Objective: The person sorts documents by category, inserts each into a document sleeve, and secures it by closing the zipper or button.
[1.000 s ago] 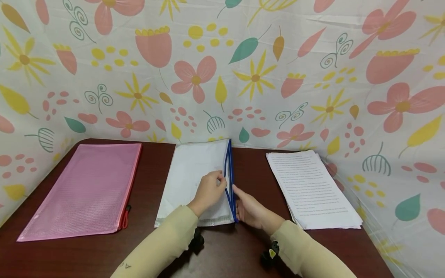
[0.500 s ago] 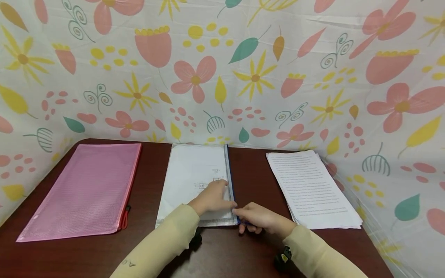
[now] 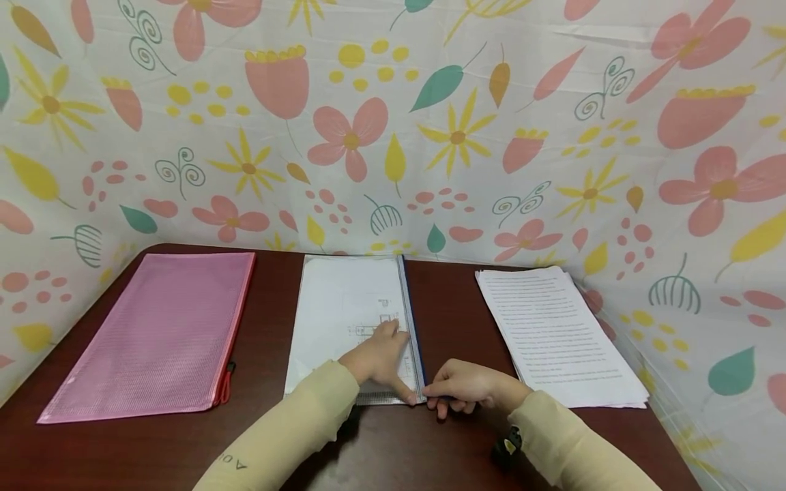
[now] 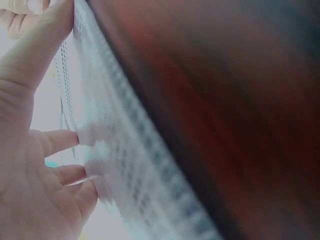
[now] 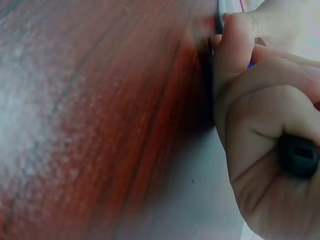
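Observation:
A mesh zip document bag (image 3: 344, 293) with a blue edge lies flat at the table's middle, with printed white paper showing through. My left hand (image 3: 382, 354) is spread on it, fingertips pressing the mesh and thumb near the front right corner. In the left wrist view, the fingertips of the left hand (image 4: 45, 175) press against the mesh. At that corner my right hand (image 3: 463, 385) pinches the zipper pull between thumb and curled index finger; the pull itself is mostly hidden. A dark cord toggle (image 5: 299, 156) sits against the palm of the right hand (image 5: 265, 135).
A pink mesh zip bag (image 3: 159, 327) with a red cord (image 3: 224, 385) lies to the left. To the right is a stack of printed paper (image 3: 561, 334). A flower-patterned curtain (image 3: 393, 123) stands behind the dark wooden table (image 3: 276, 286) and along its sides.
The blue-edged opening, gaping a second ago, now lies flat and closed. My left hand let go of the edge and spread over the bag; my right hand moved to the near corner and pinches there.

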Demonstrator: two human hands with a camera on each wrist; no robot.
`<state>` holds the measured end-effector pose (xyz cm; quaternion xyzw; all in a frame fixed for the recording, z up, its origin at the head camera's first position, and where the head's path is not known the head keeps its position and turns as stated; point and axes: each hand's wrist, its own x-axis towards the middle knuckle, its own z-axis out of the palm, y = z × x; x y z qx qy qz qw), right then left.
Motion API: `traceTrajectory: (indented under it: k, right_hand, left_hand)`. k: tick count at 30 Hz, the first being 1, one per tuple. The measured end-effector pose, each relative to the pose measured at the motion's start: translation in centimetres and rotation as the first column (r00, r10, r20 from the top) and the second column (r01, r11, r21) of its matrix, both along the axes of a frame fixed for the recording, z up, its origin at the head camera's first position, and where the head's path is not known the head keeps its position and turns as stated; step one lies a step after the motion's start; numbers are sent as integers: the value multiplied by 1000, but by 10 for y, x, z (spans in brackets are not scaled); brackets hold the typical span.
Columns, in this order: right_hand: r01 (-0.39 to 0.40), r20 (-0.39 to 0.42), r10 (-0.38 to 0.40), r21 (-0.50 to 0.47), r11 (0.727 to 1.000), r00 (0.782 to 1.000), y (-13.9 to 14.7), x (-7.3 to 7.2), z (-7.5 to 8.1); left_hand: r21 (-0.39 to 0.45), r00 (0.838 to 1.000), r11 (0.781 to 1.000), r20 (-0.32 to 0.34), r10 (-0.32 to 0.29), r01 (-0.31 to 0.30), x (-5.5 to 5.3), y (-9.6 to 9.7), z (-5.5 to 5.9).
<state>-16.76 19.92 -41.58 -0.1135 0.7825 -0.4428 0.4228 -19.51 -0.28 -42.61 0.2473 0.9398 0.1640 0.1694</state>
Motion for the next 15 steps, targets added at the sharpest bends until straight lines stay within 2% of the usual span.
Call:
traceTrajectory:
  k: [8, 15]
  right_hand:
    - [-28, 0, 28, -19, 999, 1000, 4, -3, 0]
    - [-9, 21, 10, -37, 999, 1000, 7, -5, -4]
  left_hand:
    - [-21, 1000, 1000, -20, -11, 11, 1, 1, 1]
    - [-24, 1000, 1000, -23, -16, 16, 3, -1, 3]
